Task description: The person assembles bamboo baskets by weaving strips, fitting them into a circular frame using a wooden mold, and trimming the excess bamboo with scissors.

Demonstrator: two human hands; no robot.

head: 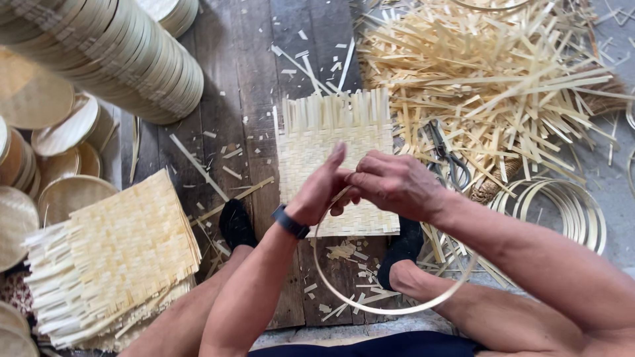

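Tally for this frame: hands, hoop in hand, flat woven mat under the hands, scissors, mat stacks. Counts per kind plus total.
Hands: 2, left hand and right hand, both on the hoop
Bamboo hoop in hand: 1
Single woven mat on the floor: 1
Scissors: 1
Stack of woven mats: 1
Total: 6

A single head-worn camera looks steeply down, close above the hands [357, 185], onto the wooden floor [238, 66] between the seated person's legs.
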